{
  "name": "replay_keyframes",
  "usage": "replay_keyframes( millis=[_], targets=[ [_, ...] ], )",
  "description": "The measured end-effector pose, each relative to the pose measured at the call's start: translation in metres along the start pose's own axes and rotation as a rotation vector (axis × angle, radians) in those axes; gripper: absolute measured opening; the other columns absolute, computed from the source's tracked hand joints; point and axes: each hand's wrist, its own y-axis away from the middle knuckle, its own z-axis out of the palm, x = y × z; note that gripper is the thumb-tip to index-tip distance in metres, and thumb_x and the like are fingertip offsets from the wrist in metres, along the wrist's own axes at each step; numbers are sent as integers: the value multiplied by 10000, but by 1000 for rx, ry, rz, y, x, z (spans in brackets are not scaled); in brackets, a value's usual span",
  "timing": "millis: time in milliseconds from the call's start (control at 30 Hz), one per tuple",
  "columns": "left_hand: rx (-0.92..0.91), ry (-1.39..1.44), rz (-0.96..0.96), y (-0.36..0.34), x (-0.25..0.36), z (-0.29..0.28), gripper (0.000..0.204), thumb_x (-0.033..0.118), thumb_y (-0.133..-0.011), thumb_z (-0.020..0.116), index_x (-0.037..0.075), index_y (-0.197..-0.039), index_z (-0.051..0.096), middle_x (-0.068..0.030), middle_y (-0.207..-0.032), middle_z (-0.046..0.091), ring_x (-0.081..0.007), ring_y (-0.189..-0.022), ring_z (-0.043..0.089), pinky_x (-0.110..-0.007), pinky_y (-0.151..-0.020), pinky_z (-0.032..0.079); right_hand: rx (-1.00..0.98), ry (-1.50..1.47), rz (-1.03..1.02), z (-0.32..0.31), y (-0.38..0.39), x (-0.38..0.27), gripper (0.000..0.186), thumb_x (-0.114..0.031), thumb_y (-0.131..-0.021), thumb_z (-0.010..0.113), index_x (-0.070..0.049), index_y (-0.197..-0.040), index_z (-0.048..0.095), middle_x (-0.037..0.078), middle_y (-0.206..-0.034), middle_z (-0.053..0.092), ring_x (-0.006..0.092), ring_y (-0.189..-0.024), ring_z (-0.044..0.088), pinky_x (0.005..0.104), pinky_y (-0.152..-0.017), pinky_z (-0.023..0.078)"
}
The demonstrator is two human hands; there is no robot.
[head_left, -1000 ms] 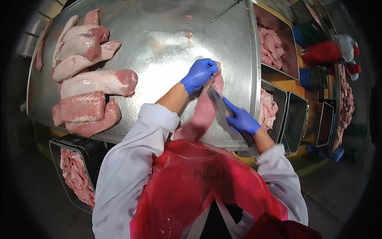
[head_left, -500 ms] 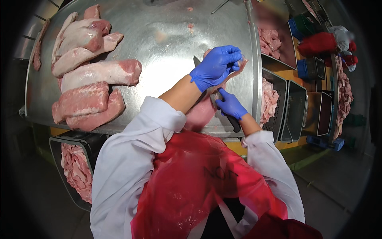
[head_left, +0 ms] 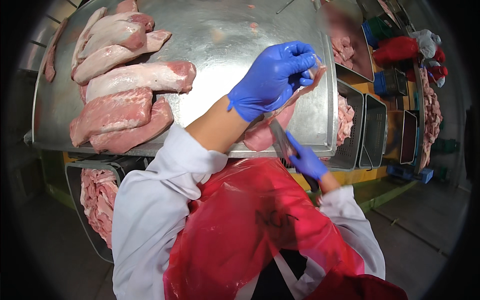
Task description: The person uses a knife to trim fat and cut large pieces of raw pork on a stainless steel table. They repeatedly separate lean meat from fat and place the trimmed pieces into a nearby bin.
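Observation:
My left hand [head_left: 277, 75], in a blue glove, is closed on the pale upper edge of a strip of meat trim [head_left: 317, 75] and holds it up off the table. Below it lies a pink piece of meat [head_left: 262, 136], close to the table's near edge and partly hidden by my left hand and wrist. My right hand [head_left: 306, 161], also gloved in blue and slightly blurred, is wrapped round the dark handle of a knife [head_left: 282, 139]. The blade points away from me and up to the left, against the meat.
Several large cuts of meat [head_left: 135, 80] lie on the left of the steel table [head_left: 220, 55]. A bin of trimmings [head_left: 97, 205] stands below at left. Crates [head_left: 372, 131] line the right side, some with meat. Other people in red [head_left: 395, 51] are at the far right.
My right hand has drawn the knife back toward me and slightly right, showing more blade. My left hand has moved up and right with the strip. The view has shifted a little.

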Motion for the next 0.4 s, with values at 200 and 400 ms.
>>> replay_keyframes(
  millis=[200, 400],
  targets=[
    [-67, 28, 23, 42, 23, 34, 247, 110, -988, 596, -36, -1183, 562, -108, -1041, 650, -105, -821, 595, -250, -707, 490, 18, 39, -44, 20, 12, 2, 784, -66, -901, 518, -255, -1588, 188, 180, -741, 644, 218, -572, 609, 363, -613, 551],
    [-85, 27, 127, 74, 60, 39, 262, 101, -977, 612, -41, -1191, 558, -116, -1034, 653, -120, -822, 592, -264, -690, 480, 121, 370, -402, 41, -29, 29, 774, -162, -914, 580, -173, -1584, 193, 317, -1199, 627, 333, -1159, 646, 345, -1032, 475]
  ],
)
